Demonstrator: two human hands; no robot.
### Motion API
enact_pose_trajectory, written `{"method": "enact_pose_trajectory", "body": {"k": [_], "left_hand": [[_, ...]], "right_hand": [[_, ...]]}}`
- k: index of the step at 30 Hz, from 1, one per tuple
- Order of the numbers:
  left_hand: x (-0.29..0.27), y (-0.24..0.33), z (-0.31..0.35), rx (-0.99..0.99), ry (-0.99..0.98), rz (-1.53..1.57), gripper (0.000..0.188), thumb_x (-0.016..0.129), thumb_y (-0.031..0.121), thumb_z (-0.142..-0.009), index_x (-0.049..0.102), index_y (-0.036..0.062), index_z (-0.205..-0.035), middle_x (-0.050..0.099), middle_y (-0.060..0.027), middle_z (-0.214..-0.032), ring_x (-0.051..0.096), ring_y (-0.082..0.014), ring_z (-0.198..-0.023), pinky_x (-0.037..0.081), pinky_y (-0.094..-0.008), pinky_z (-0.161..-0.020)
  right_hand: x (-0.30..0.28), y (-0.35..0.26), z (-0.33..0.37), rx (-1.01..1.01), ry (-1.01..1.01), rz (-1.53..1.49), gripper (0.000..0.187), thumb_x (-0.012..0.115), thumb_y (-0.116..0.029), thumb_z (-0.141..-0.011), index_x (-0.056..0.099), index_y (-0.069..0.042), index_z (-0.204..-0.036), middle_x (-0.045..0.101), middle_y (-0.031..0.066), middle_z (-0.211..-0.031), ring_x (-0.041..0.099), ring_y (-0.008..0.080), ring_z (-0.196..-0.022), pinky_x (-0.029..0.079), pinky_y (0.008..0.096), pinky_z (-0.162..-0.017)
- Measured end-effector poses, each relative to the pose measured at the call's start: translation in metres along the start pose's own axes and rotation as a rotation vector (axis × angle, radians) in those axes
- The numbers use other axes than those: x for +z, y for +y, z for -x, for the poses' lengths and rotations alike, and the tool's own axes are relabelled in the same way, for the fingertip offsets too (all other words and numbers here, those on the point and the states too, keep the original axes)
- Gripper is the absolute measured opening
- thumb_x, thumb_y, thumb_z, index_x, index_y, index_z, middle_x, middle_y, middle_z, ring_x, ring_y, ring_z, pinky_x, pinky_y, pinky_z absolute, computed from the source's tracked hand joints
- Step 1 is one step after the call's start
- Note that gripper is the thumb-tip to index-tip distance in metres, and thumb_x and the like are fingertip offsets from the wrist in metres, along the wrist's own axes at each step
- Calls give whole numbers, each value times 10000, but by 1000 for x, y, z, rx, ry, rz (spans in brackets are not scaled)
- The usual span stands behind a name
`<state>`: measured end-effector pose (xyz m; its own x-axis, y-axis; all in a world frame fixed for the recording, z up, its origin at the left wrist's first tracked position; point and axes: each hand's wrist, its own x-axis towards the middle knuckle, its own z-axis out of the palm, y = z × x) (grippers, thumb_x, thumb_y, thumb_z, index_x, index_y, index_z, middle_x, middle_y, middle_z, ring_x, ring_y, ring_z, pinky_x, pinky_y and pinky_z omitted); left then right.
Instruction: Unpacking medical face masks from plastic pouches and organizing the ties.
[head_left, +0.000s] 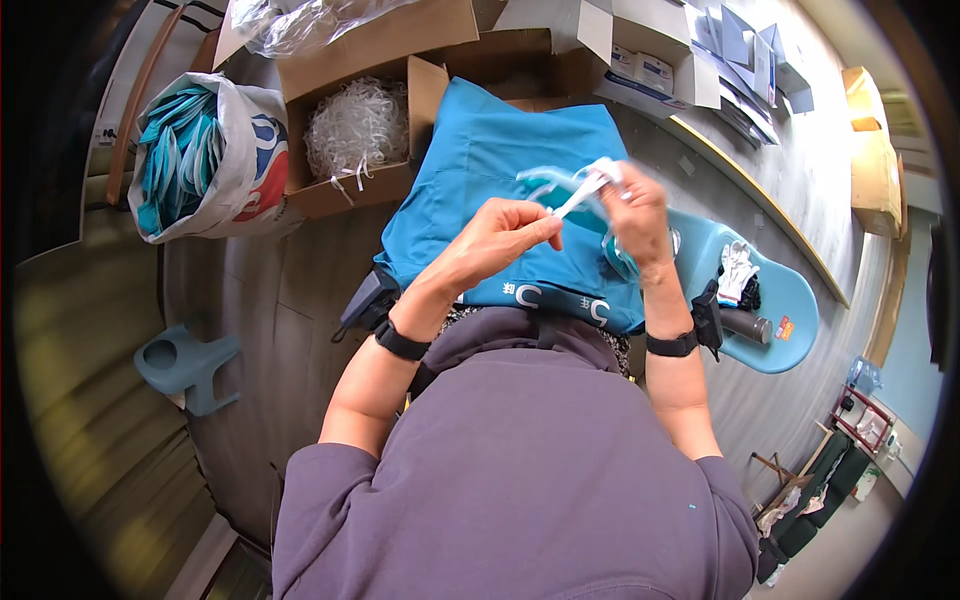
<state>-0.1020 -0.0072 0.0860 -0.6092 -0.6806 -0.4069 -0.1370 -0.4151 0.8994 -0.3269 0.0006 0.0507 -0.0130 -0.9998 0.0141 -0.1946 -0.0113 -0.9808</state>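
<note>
Over the blue cloth [480, 150] across my lap, both hands hold a white strap [577, 198] stretched between them. My left hand [495, 238] pinches one end between thumb and fingers. Higher up and smeared by motion, my right hand [638, 215] is closed on the bunched part of the strap. A thin translucent teal plastic piece [543, 180] shows beside and behind the strap, partly hidden by my right hand. Its exact kind and how it joins the strap I cannot make out. Each wrist wears a black band with a dark device.
At the far left stands a white bag [262, 195] of flat teal pieces, beside a cardboard box [428, 115] holding a clear strap bundle [357, 125]. White gloves [737, 272] and a dark cylinder [746, 326] lie on a light-blue plastic surface [795, 300] to my right. A grey-blue stool [205, 370] stands left.
</note>
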Motion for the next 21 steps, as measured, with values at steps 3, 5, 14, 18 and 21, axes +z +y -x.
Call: {"method": "enact_pose_trajectory", "body": {"k": [3,5,14,18,21], "left_hand": [[-1,-7,9,181,-15,50,304,636,289,-970,740,35,-839,548,61,-686,387,-20,-591,274,-205,-512],[-2,-2,15,143,-121,148,295,640,264,-963,749,21,-835,595,25,-711,413,-33,-617,299,-215,-526],[7,8,6,90,-388,895,384,581,360,-944,598,33,-743,484,-24,-650,362,-104,-542,275,-247,-468],[6,1,8,-53,-271,767,392,540,367,-992,547,68,-738,509,-31,-667,326,-80,-498,256,-229,-443],[6,-1,9,-55,-244,692,350,541,355,-1006,569,78,-794,578,-50,-718,334,-55,-494,259,-200,-444]], "right_hand": [[-25,-4,-4,77,237,-221,115,611,-56,-948,698,11,-913,543,-53,-665,398,-2,-570,277,181,-495],[-34,-4,-3,84,298,-364,122,623,-63,-945,701,17,-898,543,-54,-648,381,-14,-539,247,167,-484],[-7,-38,-5,106,187,-445,109,635,-65,-949,694,24,-926,557,-52,-679,369,-10,-519,251,171,-463],[-3,-40,-7,127,159,-437,114,644,-80,-951,690,20,-922,549,-55,-668,378,-9,-517,264,170,-465],[-2,-35,-7,110,152,-425,120,626,-84,-963,684,19,-952,540,-54,-657,377,-8,-511,263,172,-460]]}}
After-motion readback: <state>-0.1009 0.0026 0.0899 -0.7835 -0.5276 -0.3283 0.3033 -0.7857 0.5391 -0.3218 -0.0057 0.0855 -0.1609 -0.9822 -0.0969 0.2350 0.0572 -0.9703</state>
